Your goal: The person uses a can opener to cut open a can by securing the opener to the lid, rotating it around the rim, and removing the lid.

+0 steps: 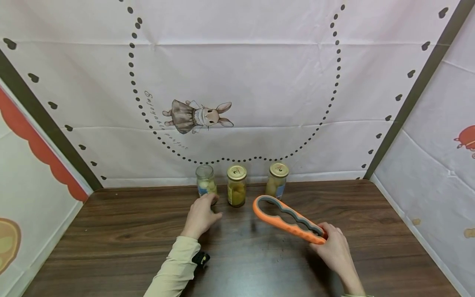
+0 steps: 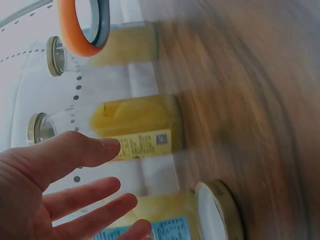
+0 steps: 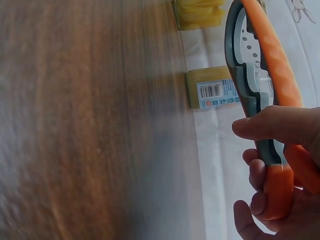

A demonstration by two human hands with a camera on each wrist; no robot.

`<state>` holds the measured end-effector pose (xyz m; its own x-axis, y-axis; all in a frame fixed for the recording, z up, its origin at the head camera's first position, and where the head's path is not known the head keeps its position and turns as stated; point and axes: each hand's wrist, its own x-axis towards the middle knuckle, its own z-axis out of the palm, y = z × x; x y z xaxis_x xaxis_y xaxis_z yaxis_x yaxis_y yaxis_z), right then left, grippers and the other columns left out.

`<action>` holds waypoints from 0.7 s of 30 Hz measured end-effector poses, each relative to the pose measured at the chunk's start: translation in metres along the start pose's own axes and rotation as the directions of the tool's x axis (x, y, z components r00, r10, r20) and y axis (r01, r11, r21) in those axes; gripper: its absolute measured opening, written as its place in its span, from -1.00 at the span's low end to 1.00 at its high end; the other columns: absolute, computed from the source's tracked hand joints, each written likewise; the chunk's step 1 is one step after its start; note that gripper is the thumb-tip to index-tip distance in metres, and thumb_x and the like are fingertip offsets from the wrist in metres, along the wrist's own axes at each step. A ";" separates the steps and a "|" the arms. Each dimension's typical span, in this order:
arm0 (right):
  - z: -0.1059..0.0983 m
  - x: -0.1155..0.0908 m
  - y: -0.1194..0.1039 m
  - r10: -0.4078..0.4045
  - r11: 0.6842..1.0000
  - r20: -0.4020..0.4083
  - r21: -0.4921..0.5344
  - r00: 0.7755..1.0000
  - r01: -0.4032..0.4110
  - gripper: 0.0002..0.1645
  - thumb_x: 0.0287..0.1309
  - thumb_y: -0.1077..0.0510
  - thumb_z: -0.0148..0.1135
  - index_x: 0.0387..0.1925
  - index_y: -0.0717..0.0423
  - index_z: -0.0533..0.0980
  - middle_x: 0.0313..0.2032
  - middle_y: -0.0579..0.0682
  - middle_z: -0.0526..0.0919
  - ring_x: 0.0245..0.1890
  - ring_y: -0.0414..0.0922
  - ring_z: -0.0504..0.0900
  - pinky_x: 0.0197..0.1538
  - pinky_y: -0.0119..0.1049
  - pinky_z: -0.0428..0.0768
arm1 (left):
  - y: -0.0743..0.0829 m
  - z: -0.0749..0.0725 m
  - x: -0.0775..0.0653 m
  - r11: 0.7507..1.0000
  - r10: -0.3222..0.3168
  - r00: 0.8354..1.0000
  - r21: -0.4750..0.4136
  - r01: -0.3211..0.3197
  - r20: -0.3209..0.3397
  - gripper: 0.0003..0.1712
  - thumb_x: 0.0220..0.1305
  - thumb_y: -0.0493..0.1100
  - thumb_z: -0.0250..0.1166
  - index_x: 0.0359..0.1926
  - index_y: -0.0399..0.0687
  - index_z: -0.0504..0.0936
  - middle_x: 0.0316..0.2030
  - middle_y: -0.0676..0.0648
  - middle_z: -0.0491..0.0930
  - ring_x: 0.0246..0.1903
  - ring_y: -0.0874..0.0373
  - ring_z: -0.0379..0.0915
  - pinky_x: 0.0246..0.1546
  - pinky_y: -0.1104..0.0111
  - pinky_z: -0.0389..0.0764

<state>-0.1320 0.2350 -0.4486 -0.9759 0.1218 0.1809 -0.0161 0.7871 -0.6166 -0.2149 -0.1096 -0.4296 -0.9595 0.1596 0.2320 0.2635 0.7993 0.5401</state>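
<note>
My right hand (image 1: 335,247) grips the orange and grey jar opener (image 1: 293,220) by one end, its loop raised above the table toward the right jar. In the right wrist view the thumb lies across the opener (image 3: 282,65). My left hand (image 1: 200,214) is by the lidless left jar (image 1: 205,175), fingers loosely spread and nothing held in them. A gold lid (image 2: 220,212) stands against that jar's lower part in the left wrist view; the left hand hides it in the head view. The middle jar (image 1: 236,187) and right jar (image 1: 277,180) have gold lids on.
All three jars stand in a row along the back edge of the dark wooden table (image 1: 122,239). Right behind them hangs a white cloth (image 1: 259,82) with dots and a rabbit print. More printed cloth (image 1: 438,156) rises at the right side.
</note>
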 end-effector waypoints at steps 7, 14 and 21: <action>-0.003 0.000 0.002 0.023 1.000 0.015 -0.003 1.000 -0.023 -0.50 -0.35 0.33 0.52 -0.21 0.29 0.57 -0.47 -0.03 0.53 -0.40 -0.05 0.39 -0.36 -0.16 0.35 | 0.007 0.011 0.013 0.995 -0.018 1.000 -0.097 0.019 0.006 -0.52 -0.03 -0.29 0.51 -0.05 -0.28 0.57 -0.06 -0.24 0.59 -0.05 -0.19 0.50 -0.06 -0.03 0.50; -0.003 -0.001 0.002 0.030 1.000 0.026 -0.003 0.999 -0.029 -0.50 -0.36 0.32 0.52 -0.22 0.27 0.57 -0.49 -0.05 0.50 -0.40 -0.06 0.38 -0.37 -0.17 0.34 | 0.009 0.027 0.030 0.977 -0.073 0.997 -0.202 0.075 0.018 -0.30 -0.03 -0.28 0.51 0.13 -0.35 0.41 0.01 -0.32 0.55 0.00 -0.23 0.48 -0.02 -0.01 0.50; 0.000 -0.003 0.002 0.028 1.000 0.037 -0.001 0.999 -0.028 -0.49 -0.38 0.33 0.54 -0.22 0.26 0.57 -0.49 -0.06 0.51 -0.40 -0.07 0.38 -0.38 -0.18 0.34 | 0.013 0.039 0.044 0.936 -0.138 0.990 -0.322 0.142 0.036 -0.17 0.01 -0.16 0.50 0.24 -0.35 0.30 0.06 -0.38 0.48 0.01 -0.26 0.45 -0.03 -0.03 0.49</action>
<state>-0.1291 0.2361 -0.4509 -0.9834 0.1215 0.1350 0.0118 0.7843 -0.6203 -0.2572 -0.0695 -0.4436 -0.9897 0.0684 0.1258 0.1419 0.5842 0.7991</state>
